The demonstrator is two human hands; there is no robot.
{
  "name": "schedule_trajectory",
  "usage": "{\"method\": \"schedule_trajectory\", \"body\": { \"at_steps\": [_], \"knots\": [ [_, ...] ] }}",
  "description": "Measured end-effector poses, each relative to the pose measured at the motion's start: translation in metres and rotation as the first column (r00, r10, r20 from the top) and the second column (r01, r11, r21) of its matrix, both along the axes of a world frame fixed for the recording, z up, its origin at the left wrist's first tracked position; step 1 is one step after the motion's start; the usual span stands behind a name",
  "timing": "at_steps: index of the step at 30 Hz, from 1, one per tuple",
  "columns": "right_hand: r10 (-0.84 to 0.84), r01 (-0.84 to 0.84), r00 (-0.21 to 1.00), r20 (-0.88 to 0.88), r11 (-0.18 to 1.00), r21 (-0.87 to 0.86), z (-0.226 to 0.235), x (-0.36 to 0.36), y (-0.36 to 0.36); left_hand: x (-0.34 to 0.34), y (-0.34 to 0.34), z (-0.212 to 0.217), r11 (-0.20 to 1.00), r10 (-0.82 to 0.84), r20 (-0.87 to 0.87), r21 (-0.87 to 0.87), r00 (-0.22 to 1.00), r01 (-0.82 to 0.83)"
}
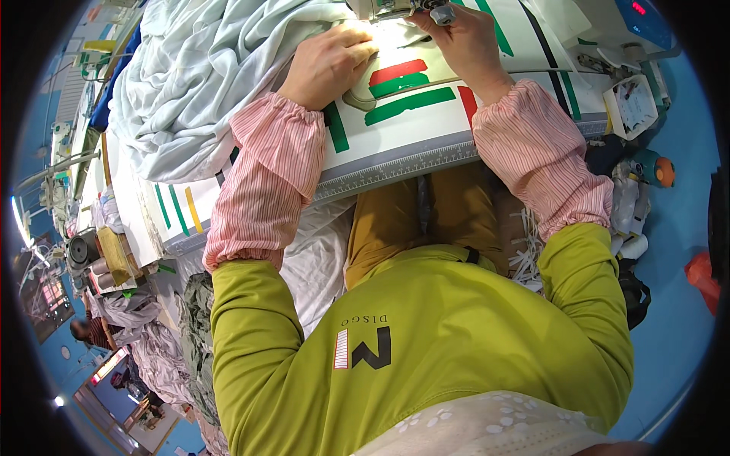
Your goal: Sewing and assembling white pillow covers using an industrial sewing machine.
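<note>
A sewing machine head (384, 9) shows at the top edge, its lamp throwing a bright glare over the needle area. My left hand (332, 64) is closed beside it, fingers pressed together at the edge of a large heap of white cloth (205, 83). The glare washes out its fingertips. On the other side, my right hand (465, 49) is closed close to the machine head, near a small grey knob-like part (442, 14). What its fingers hold is hidden. Red and green tape strips (411, 103) mark the white table between my wrists.
A ruler tape (403, 167) runs along the table's front edge. At right are a small white box (631, 106) with tools and a blue control box (645, 19). Heaped cloth (163, 357) lies at lower left, where a distant person (95, 330) sits. A red bag (703, 277) is far right.
</note>
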State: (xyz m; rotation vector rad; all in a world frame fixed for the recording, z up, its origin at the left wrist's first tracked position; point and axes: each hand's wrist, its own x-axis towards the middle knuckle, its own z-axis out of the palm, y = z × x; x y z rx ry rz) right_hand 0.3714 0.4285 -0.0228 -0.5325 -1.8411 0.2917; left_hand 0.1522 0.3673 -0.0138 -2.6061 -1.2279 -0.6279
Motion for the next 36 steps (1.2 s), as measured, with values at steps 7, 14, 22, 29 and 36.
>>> {"method": "schedule_trajectory", "body": {
  "at_steps": [7, 14, 22, 29, 36],
  "knots": [
    [-0.026, 0.065, 0.978, 0.207, 0.98, -0.185, 0.013, 0.013, -0.017, -0.002, -0.001, 0.001, 1.0, 0.003, 0.008, 0.004, 1.0, -0.003],
    [-0.061, 0.125, 0.939, 0.337, 0.977, -0.171, 0.007, 0.018, -0.015, -0.006, 0.001, 0.002, 0.995, 0.079, 0.024, 0.061, 0.997, -0.08],
    [-0.265, 0.266, 0.9, 0.345, 0.963, 0.046, -0.009, 0.001, -0.004, -0.011, 0.006, -0.004, 0.993, 0.071, 0.068, 0.088, 0.995, -0.076],
    [0.269, -0.102, 0.936, 0.229, 0.826, -0.554, -0.004, -0.022, 0.024, -0.067, 0.016, 0.014, 0.884, 0.464, -0.081, 0.108, 0.882, -0.455],
    [0.511, -0.763, 0.435, -0.741, -0.227, -0.605, 0.046, -0.054, 0.08, -0.187, 0.09, 0.043, 0.575, 0.783, 0.121, 0.236, 0.611, -0.783]
  ]
}}
